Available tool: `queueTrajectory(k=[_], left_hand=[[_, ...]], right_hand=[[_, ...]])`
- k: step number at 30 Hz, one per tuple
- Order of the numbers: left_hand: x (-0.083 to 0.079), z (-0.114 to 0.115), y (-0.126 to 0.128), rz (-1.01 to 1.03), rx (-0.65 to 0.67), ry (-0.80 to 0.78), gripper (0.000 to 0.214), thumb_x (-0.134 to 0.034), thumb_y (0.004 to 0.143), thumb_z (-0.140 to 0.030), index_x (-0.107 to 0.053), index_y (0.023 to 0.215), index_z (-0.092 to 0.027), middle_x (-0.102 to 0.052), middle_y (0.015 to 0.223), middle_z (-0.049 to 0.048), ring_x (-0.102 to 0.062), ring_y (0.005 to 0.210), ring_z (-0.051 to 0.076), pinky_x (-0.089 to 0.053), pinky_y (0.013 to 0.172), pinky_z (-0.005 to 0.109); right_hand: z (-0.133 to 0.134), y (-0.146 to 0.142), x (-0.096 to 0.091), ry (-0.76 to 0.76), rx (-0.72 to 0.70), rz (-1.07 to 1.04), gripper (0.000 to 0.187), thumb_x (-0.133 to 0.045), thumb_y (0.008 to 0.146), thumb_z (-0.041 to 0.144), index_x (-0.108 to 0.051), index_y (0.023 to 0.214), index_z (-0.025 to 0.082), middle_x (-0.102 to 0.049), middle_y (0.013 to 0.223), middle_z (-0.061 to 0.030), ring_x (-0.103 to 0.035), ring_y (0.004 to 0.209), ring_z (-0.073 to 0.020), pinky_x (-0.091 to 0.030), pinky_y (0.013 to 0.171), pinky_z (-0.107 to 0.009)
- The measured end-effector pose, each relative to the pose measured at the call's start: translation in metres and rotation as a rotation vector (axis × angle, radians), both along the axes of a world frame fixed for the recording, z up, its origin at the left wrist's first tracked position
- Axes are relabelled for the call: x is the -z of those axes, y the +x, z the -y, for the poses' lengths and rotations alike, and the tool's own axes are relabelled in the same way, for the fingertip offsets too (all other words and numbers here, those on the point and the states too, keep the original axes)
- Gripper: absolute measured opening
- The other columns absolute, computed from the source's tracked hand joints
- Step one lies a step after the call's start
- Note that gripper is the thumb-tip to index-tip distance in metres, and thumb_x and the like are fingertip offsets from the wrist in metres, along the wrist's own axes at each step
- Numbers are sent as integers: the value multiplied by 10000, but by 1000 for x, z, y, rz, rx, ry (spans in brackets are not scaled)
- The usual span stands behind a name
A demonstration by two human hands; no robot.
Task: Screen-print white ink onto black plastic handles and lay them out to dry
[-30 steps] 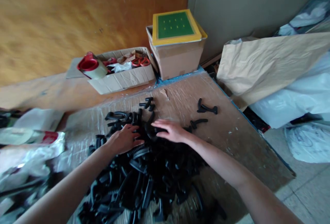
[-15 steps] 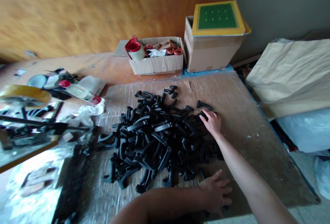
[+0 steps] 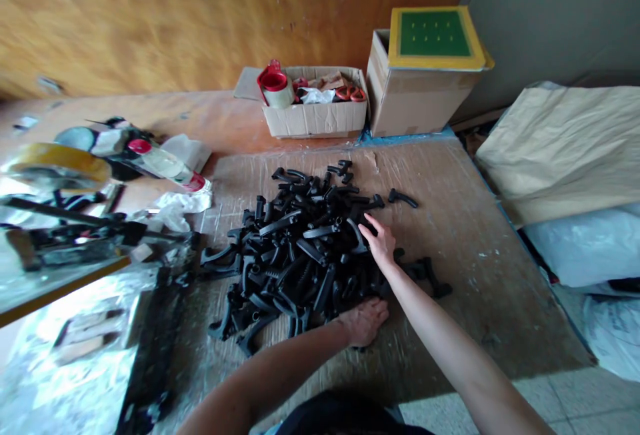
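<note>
Brown tabletop (image 3: 465, 221), heaped black parts (image 3: 293, 268), left hand (image 3: 364, 323) flat alongside, right hand (image 3: 379, 243), grip unclear

a low open cardboard box (image 3: 317, 121) holds a red tape dispenser (image 3: 278, 92) and red-orange loop handles (image 3: 350, 93). just right of it, a green panel with a yellow border (image 3: 434, 36) lies atop a taller carton (image 3: 423, 105). leftward, a red-capped bottle (image 3: 167, 163) is near a yellow tape roll (image 3: 60, 163); far right, brown paper (image 3: 565, 148) adjoins pale plastic (image 3: 585, 248).

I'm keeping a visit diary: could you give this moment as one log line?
black parts: heaped on table | left hand: at their near edge | right hand: at their right side
</note>
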State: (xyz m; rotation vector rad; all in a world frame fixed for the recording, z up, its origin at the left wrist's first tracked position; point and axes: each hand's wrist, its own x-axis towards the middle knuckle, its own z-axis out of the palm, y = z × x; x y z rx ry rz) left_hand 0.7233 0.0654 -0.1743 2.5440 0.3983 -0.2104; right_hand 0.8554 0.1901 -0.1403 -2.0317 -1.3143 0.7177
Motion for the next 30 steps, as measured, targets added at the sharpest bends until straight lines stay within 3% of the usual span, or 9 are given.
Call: queueTrajectory(k=[6, 11, 14, 18, 21, 24, 27, 30], left_hand=[[1, -2, -72, -178, -64, 8, 525, -424, 895, -193, -473, 1404, -79, -453, 1486, 166, -397, 1368, 286, -323, 1116, 389], [-23, -1, -104, -147, -189, 179, 526, -427, 891, -97, -497, 1401, -206, -617, 1309, 114, -519, 1261, 264, -392, 1065, 401], [-33, 8, -107, -101, -242, 262, 541, -440, 906, -88, -485, 1410, -280, -623, 1296, 93, -516, 1266, 250, -435, 1042, 407], [-39, 27, -107, -94, -330, 256, 410, -482, 911, -144, -599, 1290, -247, -533, 1423, 109, -440, 1352, 280, -432, 1067, 463], [-45, 40, -108, -78, -409, 206, 392, -504, 892, -155, -613, 1264, -211, -535, 1429, 100, -411, 1377, 306, -451, 1056, 468], [-58, 51, -117, 13, -476, 150, 345, -477, 910, -170, -643, 1212, -193, -632, 1317, 79, -500, 1312, 268, -440, 1080, 423], [-81, 60, -144, 163, -563, 123, 293, -483, 926, -210, -673, 1149, -201, -682, 1234, 64, -591, 1207, 214, -444, 1078, 368], [-110, 68, -195, 319, -725, 114, 266, -513, 917, -215, -682, 1123, -207, -704, 1186, 52, -629, 1135, 177, -474, 1038, 323]], right_hand=[[21, -68, -15, 83, -96, -170, 399, -559, 890, 503, -638, 1225, 301, -626, 1263, -23, -548, 1144, -235, -441, 972, -376], [32, -113, -35, 14, -248, -76, 436, -597, 885, 477, -583, 1297, 338, -649, 1243, -17, -508, 1169, -267, -449, 949, -414], [38, -114, -45, 40, -345, -28, 456, -676, 834, 441, -607, 1270, 331, -675, 1202, -21, -526, 1148, -263, -433, 982, -428], [41, -96, -50, 82, -502, 11, 489, -723, 790, 403, -626, 1257, 294, -683, 1194, -37, -564, 1141, -256, -417, 1016, -430], [38, -79, -53, 82, -606, -15, 392, -673, 828, 309, -650, 1217, 265, -686, 1192, -42, -604, 1120, -227, -441, 995, -394], [34, -70, -69, 132, -594, -2, 286, -643, 823, 226, -696, 1103, 248, -709, 1121, -46, -642, 1046, -217, -464, 962, -388], [33, -79, -98, 331, -502, 79, 194, -667, 801, 277, -710, 985, 235, -716, 1002, -64, -637, 993, -253, -466, 943, -440], [38, -119, -126, 501, -470, -15, 197, -666, 802, 340, -683, 955, 218, -690, 976, -79, -632, 928, -250, -506, 850, -411]])
